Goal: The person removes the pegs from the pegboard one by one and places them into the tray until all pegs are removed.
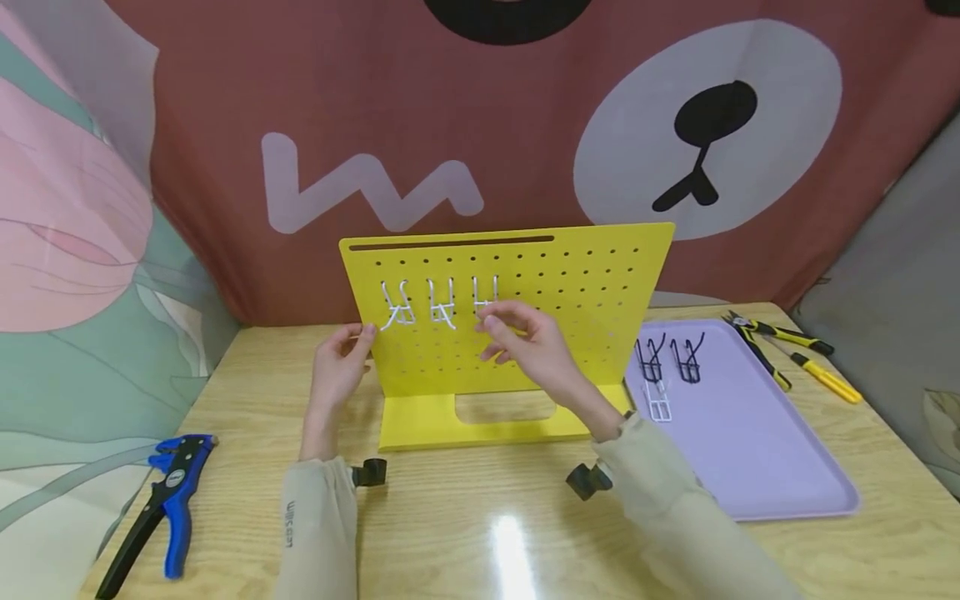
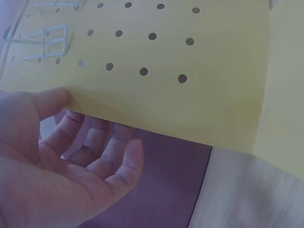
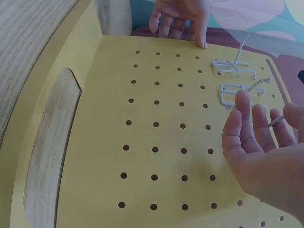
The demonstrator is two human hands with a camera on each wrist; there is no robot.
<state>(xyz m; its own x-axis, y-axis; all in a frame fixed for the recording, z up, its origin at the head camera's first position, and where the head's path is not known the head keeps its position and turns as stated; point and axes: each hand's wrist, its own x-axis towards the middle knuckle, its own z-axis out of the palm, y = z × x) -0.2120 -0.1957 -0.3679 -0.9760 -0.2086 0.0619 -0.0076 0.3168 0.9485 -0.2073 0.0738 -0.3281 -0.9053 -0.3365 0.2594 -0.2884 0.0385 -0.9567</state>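
A yellow pegboard (image 1: 592,317) stands upright on its foot. My left hand (image 1: 337,371) holds its left edge; in the left wrist view the thumb (image 2: 52,102) lies on the front face and the fingers curl behind. Two white wire hooks (image 1: 442,312) hang side by side on the board's upper left. To their right, my right hand (image 1: 536,346) pinches a third white hook (image 1: 484,303) against the board, its two upper prongs at a row of holes. In the right wrist view the fingers partly hide that hook, so how firmly it sits cannot be told.
To the right lies a lilac tray (image 1: 765,450) with two black wire hooks (image 1: 687,367) and a white one (image 1: 658,407). Beyond it are yellow-and-black pliers (image 1: 798,337) and a yellow-handled tool (image 1: 828,382). A blue-and-black wire stripper (image 1: 178,504) lies at left.
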